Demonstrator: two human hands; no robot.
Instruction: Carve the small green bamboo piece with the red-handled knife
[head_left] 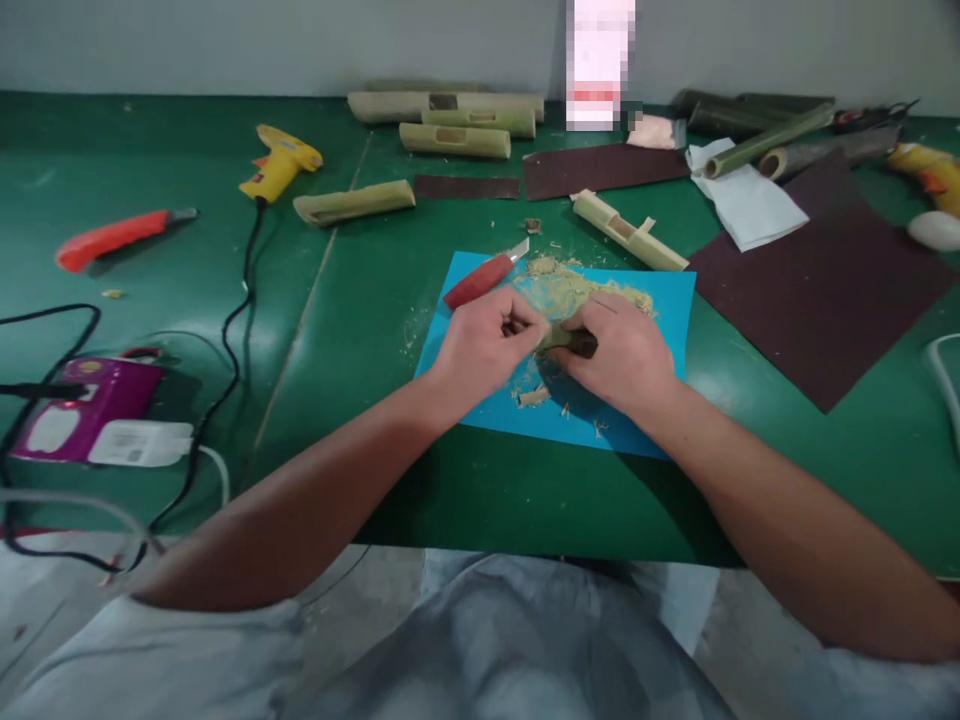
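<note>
Clamped in right hand [626, 362]: short bamboo piece [573, 342], axis crosswise (mid blue mat [675, 300]). Left end pinched by left hand [484, 348].

- Table [360, 330]: plain deep green.
- Mat [675, 310]: bright blue, strewn with pale yellow-green shavings [570, 290].
- Bamboo piece [574, 342] at its centre: dark olive.
- Knife [480, 282], mat's 11 o'clock: red handle.
- Glue gun [279, 168], 10 o'clock: yellow, with black cord [240, 320].
- Cutter [112, 238], 9 o'clock: orange-red.
- Sandpaper sheet [817, 290], 3 o'clock: dark maroon.
- Bamboo tubes [454, 140], 12 o'clock: pale green.
- Box [105, 395], 8 o'clock: purple, white.
</note>
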